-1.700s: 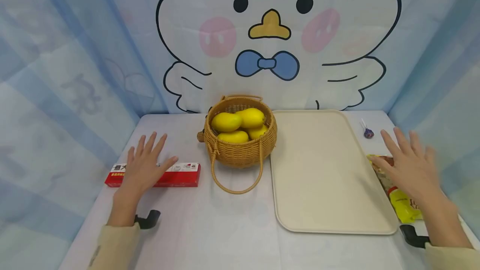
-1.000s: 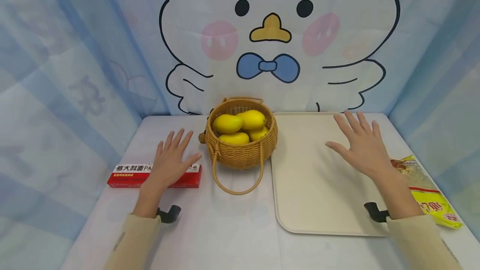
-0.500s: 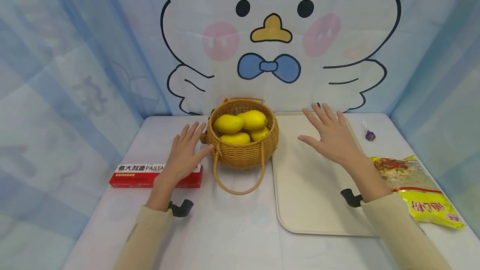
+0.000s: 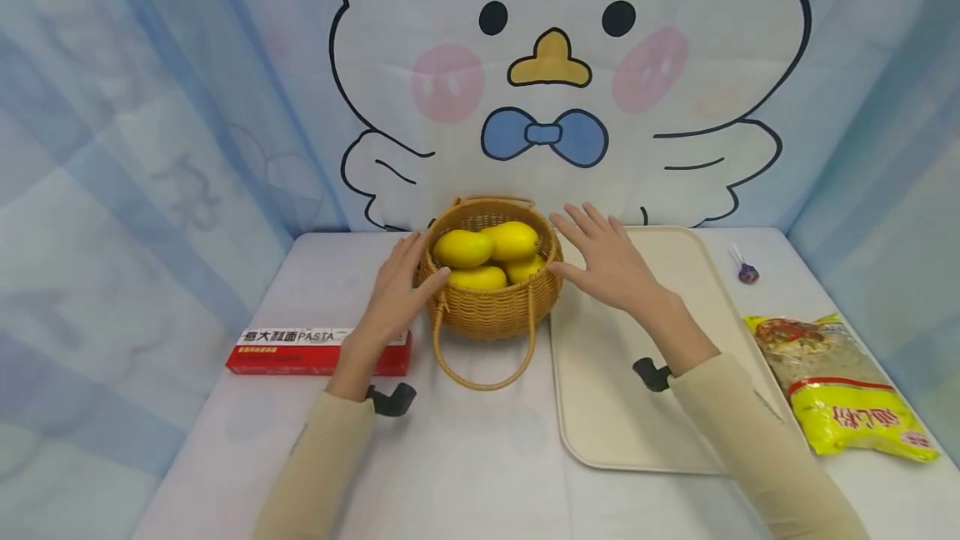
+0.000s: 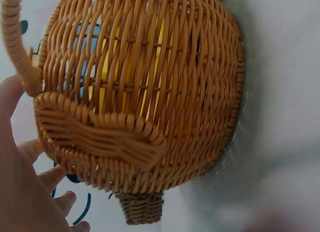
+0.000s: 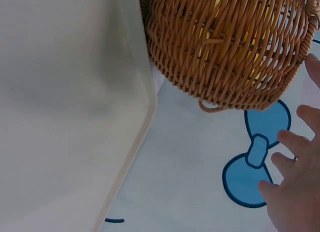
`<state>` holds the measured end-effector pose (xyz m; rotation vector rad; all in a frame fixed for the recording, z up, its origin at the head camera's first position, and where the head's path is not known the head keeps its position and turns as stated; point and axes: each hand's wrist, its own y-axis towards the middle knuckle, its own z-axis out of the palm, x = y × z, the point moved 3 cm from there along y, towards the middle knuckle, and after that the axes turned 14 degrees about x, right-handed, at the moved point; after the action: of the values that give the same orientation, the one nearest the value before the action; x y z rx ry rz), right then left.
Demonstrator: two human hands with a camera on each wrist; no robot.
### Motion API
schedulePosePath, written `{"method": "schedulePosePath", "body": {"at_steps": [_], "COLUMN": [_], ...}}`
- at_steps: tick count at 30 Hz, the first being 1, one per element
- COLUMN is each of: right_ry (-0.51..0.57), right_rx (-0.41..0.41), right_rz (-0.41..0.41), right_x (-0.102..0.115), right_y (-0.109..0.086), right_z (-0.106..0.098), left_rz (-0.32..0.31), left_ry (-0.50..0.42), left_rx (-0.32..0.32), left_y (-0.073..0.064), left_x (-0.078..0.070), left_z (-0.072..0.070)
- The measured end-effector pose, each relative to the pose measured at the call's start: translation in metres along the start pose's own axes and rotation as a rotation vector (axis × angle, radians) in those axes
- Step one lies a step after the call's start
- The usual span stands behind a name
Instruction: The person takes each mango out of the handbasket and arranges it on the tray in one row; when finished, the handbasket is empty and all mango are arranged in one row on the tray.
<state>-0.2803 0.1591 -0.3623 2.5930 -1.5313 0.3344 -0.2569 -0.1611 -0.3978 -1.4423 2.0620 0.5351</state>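
A round wicker basket [image 4: 487, 315] stands at the back middle of the table, holding several yellow mangoes [image 4: 462, 249]. One of its handles hangs down in front. My left hand [image 4: 397, 290] is at the basket's left side, fingers spread and fairly straight, thumb close to the rim. At the right side is my right hand [image 4: 607, 261], fingers likewise extended, its thumb near the rim. The left wrist view shows the basket's woven side [image 5: 150, 66] with the left fingers beside it. In the right wrist view, the right fingers [image 6: 295, 142] lie along the far edge of the basket.
A beige tray [image 4: 637, 407] lies right of the basket, partly under the right arm. A red and white pasta box [image 4: 288, 357] is at left, overlapped by the left wrist. Farther right are a yellow food bag [image 4: 847, 407] and a lollipop [image 4: 747, 273]. A printed curtain [image 4: 540, 182] stands behind.
Both hands have moved inward toward the basket, the left from over the pasta box, the right from over the food bag across the tray. The basket stays put.
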Motion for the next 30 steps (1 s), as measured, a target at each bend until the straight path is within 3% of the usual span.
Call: {"method": "schedulePosePath", "body": {"at_steps": [6, 12, 19, 30], "right_ry": [0.080, 0.090, 0.042, 0.020], "right_rx": [0.013, 0.025, 0.070, 0.177], "right_rz": [-0.059, -0.120, -0.135, -0.149], "right_x": [0.019, 0.037, 0.056, 0.087], "right_y": [0.016, 0.035, 0.057, 0.090], "right_z": [-0.004, -0.006, -0.001, 0.013], "left_rz": [-0.013, 0.012, 0.036, 0.063], "left_ry": [-0.151, -0.280, -0.344, -0.396], "left_rx": [-0.014, -0.058, -0.127, -0.176], "left_y": [0.012, 0.024, 0.032, 0.033], "left_x": [0.001, -0.003, -0.001, 0.002], "left_z": [0.010, 0.017, 0.024, 0.029]}}
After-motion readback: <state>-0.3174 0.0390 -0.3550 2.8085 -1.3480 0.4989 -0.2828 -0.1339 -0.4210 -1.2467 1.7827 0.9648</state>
